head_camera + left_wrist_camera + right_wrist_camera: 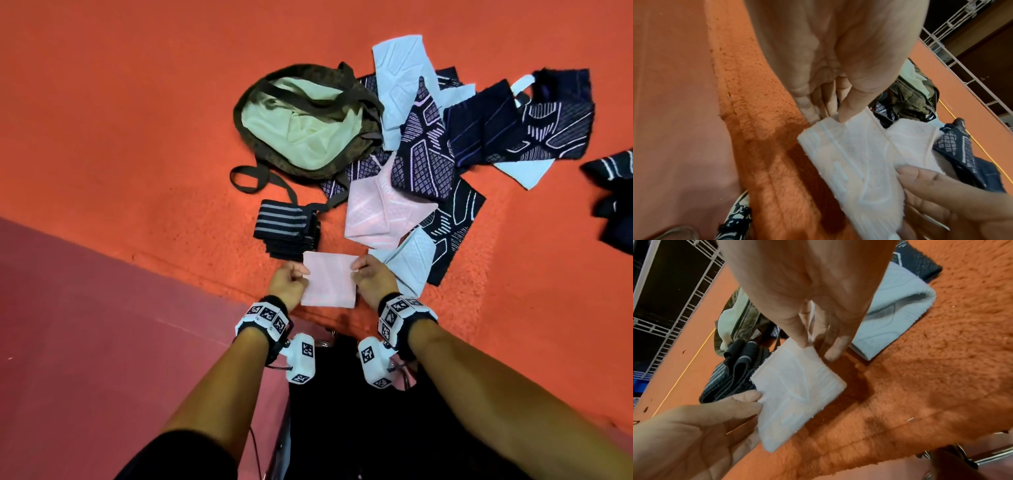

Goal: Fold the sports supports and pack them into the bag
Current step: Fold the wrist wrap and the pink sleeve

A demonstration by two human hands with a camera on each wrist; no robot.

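1. Both hands work in the head view: my left hand (289, 278) and right hand (374, 277) each pinch a side edge of the pink support (329, 281), held near the carpet (137, 137). The bag (301, 126) lies open well beyond, a striped stack (286, 226) between.
2. Left wrist view: thumb and fingers (846, 104) nip the support's top corner.
3. Right wrist view: my thumb (797, 331) clamps the opposite corner. I judge the fold nearly finished; next comes carrying it to the bag.

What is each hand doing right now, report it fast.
Left hand: pinches the left edge of the pale pink support.
Right hand: pinches the same support's right edge.
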